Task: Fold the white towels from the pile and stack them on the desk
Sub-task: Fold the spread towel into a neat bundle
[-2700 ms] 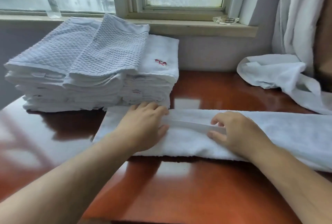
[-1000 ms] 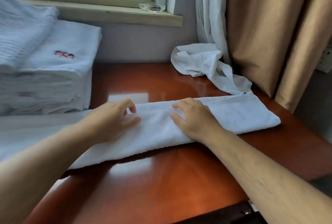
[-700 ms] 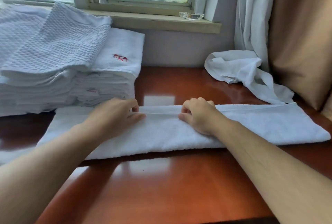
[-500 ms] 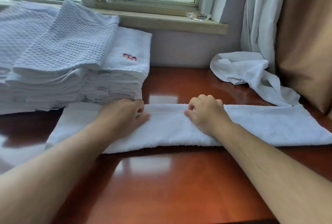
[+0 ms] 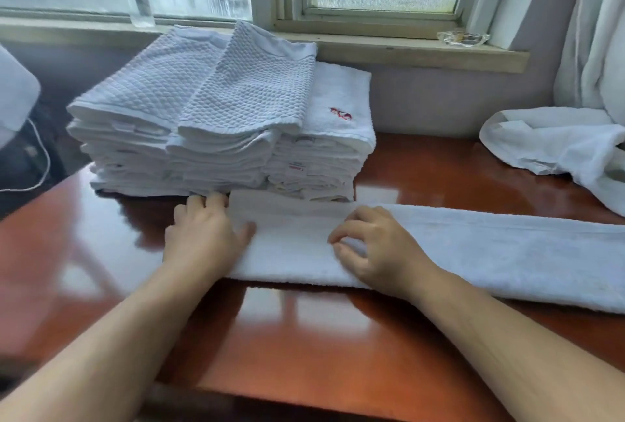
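1. White terry towel (image 5: 473, 252), folded into a long strip, lies flat across the reddish desk (image 5: 304, 337), just in front of the stack of folded towels (image 5: 220, 124).
2. At the strip's end nearest the stack, the left hand (image 5: 206, 235) lies palm down, fingers straight and close together, the thumb angled out onto the cloth; its fingertips reach the foot of the stack.
3. Further along the strip from the stack, the right hand (image 5: 375, 249) is arched over the cloth, fingers curled and the thumb drawn towards them, pinching up a little of the towel's surface.
4. Both forearms are bare and stretch over the desk's near edge towards the stack.
5. Well to the side of the stack, past the right hand, a loose white towel (image 5: 554, 140) lies crumpled by the curtain (image 5: 595, 49).
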Tool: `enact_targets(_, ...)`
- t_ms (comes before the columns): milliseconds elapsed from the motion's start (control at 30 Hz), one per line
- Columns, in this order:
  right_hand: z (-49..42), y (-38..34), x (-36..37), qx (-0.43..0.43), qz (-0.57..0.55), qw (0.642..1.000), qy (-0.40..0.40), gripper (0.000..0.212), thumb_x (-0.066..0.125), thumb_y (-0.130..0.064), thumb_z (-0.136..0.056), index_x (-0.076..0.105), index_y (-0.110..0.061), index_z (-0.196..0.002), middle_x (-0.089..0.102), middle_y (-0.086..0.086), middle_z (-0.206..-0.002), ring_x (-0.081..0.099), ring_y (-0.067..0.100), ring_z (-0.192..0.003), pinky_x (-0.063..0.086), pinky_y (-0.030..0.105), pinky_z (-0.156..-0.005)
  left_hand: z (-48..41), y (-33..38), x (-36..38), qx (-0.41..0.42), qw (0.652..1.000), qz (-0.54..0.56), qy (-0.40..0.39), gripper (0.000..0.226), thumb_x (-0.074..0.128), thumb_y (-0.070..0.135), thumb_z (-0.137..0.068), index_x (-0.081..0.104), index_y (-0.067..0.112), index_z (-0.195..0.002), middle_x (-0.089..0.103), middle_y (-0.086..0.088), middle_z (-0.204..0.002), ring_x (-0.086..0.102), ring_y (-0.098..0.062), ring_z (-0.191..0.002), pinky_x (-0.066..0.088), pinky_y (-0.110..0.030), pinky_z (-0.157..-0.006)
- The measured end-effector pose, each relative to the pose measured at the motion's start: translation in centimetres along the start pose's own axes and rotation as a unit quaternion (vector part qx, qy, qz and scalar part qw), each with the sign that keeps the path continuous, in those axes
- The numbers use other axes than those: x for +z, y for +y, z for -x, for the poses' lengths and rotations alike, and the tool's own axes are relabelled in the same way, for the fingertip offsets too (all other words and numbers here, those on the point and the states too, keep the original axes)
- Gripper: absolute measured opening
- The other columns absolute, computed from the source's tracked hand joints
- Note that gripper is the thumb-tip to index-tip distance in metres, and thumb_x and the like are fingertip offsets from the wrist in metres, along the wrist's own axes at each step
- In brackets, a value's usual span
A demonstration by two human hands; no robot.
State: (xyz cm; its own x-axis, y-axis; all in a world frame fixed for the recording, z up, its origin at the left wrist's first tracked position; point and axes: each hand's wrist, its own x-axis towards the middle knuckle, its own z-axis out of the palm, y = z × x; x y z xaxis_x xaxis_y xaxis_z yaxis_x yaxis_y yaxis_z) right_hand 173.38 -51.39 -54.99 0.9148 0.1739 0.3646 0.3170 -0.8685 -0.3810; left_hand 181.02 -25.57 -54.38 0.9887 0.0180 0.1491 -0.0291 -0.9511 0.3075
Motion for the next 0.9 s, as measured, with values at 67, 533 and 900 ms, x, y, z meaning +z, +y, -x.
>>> enact_targets(67,0.1,0.0,0.2,0.016,-0.012,1.000,-0.008,0.018,0.062,-0.033,-0.089,0.077,-0.029,-0.098,0.060,-0.006,-0.100,0.050,0.017,-0.099,0.035,0.022,-0.090,-0.7,-0.3,-0.5,-0.039,0.997,0.047,-0.048,0.080,0.071,0.057,-0.082,0.044,0.006,-0.138,0.051,-0.019,-0.135,0.046,-0.040,-0.127,0.042,-0.045,-0.103)
enact_targets(533,0.7,-1.0,-1.0,0.101,-0.079,0.990,-0.059,0.017,0.064,-0.038,-0.093,0.074,-0.029,-0.083,0.064,-0.012,-0.096,0.056,0.004,-0.094,0.043,0.022,-0.085,1.8,-0.6,-5.0,0.001,0.872,0.448,-0.200,0.026,0.067,0.031,-0.085,0.075,0.015,-0.103,0.078,-0.008,-0.100,0.075,-0.023,-0.091,0.061,-0.038,-0.078)
enact_targets(900,2.9,0.1,-8.0,0.293,-0.517,0.804,0.006,0.065,0.040,-0.057,-0.102,0.072,-0.001,-0.097,0.075,0.022,-0.091,0.073,0.033,-0.077,0.054,0.039,-0.071,4.5,13.8,-9.0,0.028,0.712,0.587,-0.383,0.019,0.063,0.027,-0.097,0.064,0.008,-0.102,0.068,-0.009,-0.081,0.067,-0.017,-0.067,0.057,-0.025,-0.061)
